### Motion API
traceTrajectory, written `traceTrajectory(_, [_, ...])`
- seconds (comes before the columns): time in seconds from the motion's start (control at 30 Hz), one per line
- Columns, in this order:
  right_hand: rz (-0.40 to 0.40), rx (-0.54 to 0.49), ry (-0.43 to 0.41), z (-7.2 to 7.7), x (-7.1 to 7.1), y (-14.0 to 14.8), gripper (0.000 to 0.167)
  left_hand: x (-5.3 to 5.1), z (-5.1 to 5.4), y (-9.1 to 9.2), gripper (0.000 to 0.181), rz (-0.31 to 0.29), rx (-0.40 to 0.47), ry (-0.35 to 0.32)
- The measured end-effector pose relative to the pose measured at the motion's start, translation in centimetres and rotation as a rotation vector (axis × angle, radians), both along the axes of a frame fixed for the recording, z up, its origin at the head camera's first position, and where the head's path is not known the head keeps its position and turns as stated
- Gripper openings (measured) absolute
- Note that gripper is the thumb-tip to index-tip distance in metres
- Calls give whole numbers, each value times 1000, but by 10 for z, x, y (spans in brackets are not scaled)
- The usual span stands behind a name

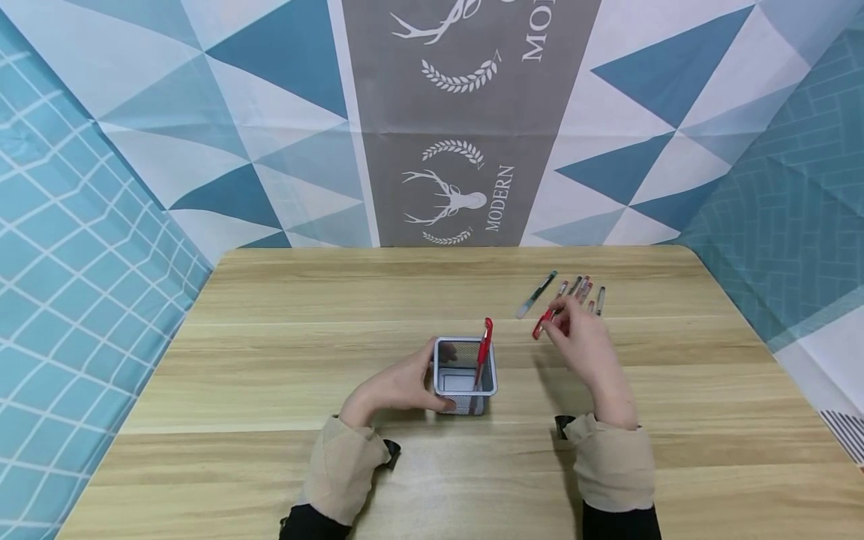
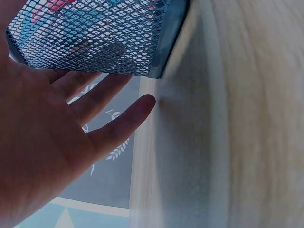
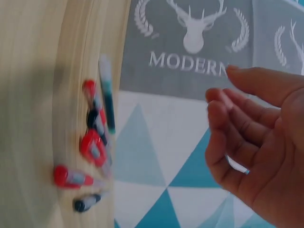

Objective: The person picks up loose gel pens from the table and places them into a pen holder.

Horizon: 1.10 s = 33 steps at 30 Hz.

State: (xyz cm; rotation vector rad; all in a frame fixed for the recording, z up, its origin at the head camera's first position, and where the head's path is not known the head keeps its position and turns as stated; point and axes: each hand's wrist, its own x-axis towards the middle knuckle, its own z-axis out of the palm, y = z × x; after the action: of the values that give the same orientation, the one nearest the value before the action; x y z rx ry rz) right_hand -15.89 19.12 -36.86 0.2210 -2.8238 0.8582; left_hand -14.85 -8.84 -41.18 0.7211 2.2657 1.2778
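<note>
A silver-grey mesh pen holder (image 1: 466,403) stands on the table with one red pen (image 1: 484,349) leaning upright inside it. My left hand (image 1: 398,384) holds the holder from its left side, thumb in front and fingers behind; in the left wrist view the fingers lie along the mesh (image 2: 95,42). My right hand (image 1: 579,337) hovers over the loose pens. In the right wrist view its fingers (image 3: 221,116) are loosely bent, thumb apart, with nothing between them. Beneath it lies a red pen (image 1: 538,330), partly covered by the hand in the head view.
Several more pens lie behind the right hand, among them a teal pen (image 1: 536,294) and a dark pen (image 1: 601,300). Red and dark caps show in the right wrist view. The wooden table (image 1: 304,300) ends at a patterned cloth backdrop (image 1: 459,112).
</note>
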Motion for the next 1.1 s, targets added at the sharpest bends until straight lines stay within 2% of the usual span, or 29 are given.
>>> traceTrajectory(0.17, [-54,6,-62,-1,0,17,23,0,0,0,83,0,-9,7])
traceTrajectory(0.4, [-129,23,-73,-8,2,34,18,0,-1,0,84,-2,3,10])
traceTrajectory(0.57, [-168,58,-201,-12,2,38,16,0,-2,0,86,-7,20,11])
traceTrajectory(0.73, [-185,109,-344,-16,1,40,21,0,-2,0,86,-6,28,0])
traceTrajectory(0.93, [-184,106,-451,-21,0,41,24,0,-1,0,86,-5,27,-10])
traceTrajectory(1.1, [-213,87,-516,-28,0,39,27,1,0,0,87,0,19,-15])
